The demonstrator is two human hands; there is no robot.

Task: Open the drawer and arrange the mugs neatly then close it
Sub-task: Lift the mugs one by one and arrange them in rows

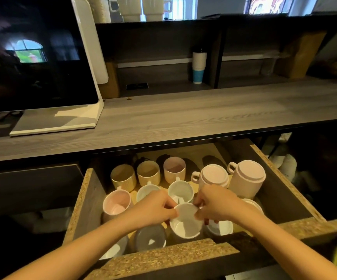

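Note:
The drawer (82,203) is pulled open below the counter and holds several mugs. Both hands grip one white mug (185,223) at the drawer's front middle: my left hand (155,207) on its left rim, my right hand (216,203) on its right rim. Behind it stand two white mugs (180,191) and a pink mug (117,202) to the left. Three ribbed mugs (148,172) line the back. Two pale pink mugs (246,176) sit upside down at the right. A grey mug (150,237) stands at the front left.
A wood-grain counter (183,118) runs above the drawer, with a screen on a white stand (38,57) at its left. A stack of paper cups (198,65) sits on the shelf behind. White mugs (141,8) stand on the top shelf.

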